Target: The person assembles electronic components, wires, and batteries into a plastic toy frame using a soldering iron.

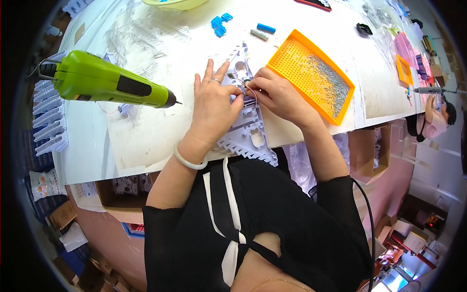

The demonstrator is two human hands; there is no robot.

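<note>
The white plastic frame (248,127) lies on the counter (146,131) before you — your left hand (212,104) spreads flat on it, likely to steady it, while your right hand (275,94) pinches a thin wire (254,95) at its middle; orange tray (311,75) and green screwdriver (104,80) flank you.

The left hand (212,104) and right hand (277,95) cover the middle of the white toothed plastic frame (248,131), so whatever the fingers (238,90) pinch there is too small to tell. A thin wire loop beside the fingertips is barely visible. Right of the fingers, the small metal parts in the orange perforated plastic tray (292,61) blur together. The pale yellow-green dish (175,4) beyond the fingers is cut off by the top edge.
</note>
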